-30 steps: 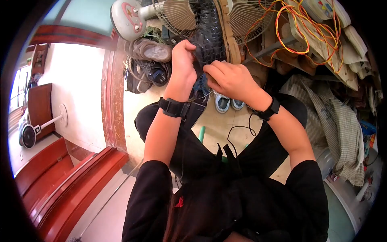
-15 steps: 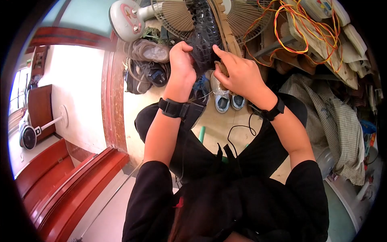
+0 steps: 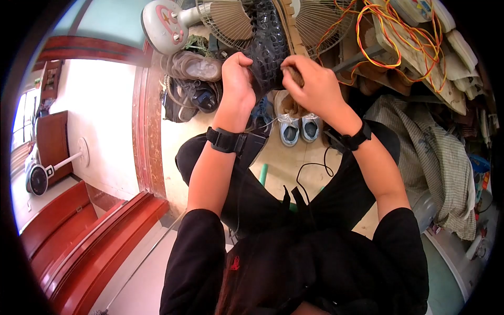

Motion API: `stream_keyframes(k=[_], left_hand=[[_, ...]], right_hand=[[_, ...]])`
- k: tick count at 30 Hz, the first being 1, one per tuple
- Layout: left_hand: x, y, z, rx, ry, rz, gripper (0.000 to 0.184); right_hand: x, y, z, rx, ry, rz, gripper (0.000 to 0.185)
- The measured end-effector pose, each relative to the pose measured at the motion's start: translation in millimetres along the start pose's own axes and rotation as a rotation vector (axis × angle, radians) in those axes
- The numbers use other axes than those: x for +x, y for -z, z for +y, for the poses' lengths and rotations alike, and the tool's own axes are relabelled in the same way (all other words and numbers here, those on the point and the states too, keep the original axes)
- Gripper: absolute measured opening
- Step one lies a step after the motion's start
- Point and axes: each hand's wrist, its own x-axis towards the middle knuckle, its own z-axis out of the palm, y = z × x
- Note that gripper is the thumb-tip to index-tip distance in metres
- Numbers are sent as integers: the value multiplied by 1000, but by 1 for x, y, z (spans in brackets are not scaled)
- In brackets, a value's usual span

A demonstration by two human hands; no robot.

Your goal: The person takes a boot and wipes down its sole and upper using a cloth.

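A glossy black boot (image 3: 268, 47) with a scaly, crocodile-like texture and a tan sole (image 3: 298, 44) is held up at the top centre. My left hand (image 3: 239, 79) is closed on its near end from the left, its fingers partly hidden behind the boot. On the other side my right hand (image 3: 315, 86) is closed, fingertips against the boot's right side near the sole. A brown piece, apparently a cloth (image 3: 287, 106), shows between the fingers and hangs below them. Its full shape is hidden.
A fan (image 3: 226, 23) stands behind the boot. Several worn shoes (image 3: 197, 68) lie at left, and a pale blue pair (image 3: 289, 132) sits on the floor below. Red-yellow wire (image 3: 362, 31) and a striped cloth (image 3: 436, 163) are at right. A red wooden door frame (image 3: 140, 115) borders the left.
My right hand has moved up slightly, its index finger curling in from an extended pose against the boot. More of the brown piece hangs below it. My left hand stays nearly still on the boot.
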Motion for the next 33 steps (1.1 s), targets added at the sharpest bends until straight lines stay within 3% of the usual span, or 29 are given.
stream_keyframes(k=[5, 21, 22, 24, 27, 28, 30, 33], left_hand=[[1, 1, -5, 24, -5, -23, 34], [11, 17, -9, 104, -31, 12, 32], [31, 41, -13, -346, 252, -418, 33], [39, 50, -13, -799, 537, -843, 33], [31, 39, -14, -825, 550, -854, 34], [11, 13, -10, -339, 262, -410, 34], [-4, -3, -6, 143, -27, 36, 35], [-9, -7, -4, 161, -69, 27, 35]], right_hand=[[10, 0, 8, 115, -151, 60, 16], [-3, -3, 1, -13, -139, -122, 12], [-4, -2, 0, -13, -139, -121, 12], [-4, 2, -3, -16, -145, -168, 13], [-9, 3, -3, -29, -147, -238, 13], [-9, 3, -2, -28, -149, -237, 13], [-10, 2, -1, -25, -89, -196, 14], [-8, 2, 1, 20, -76, -95, 16]])
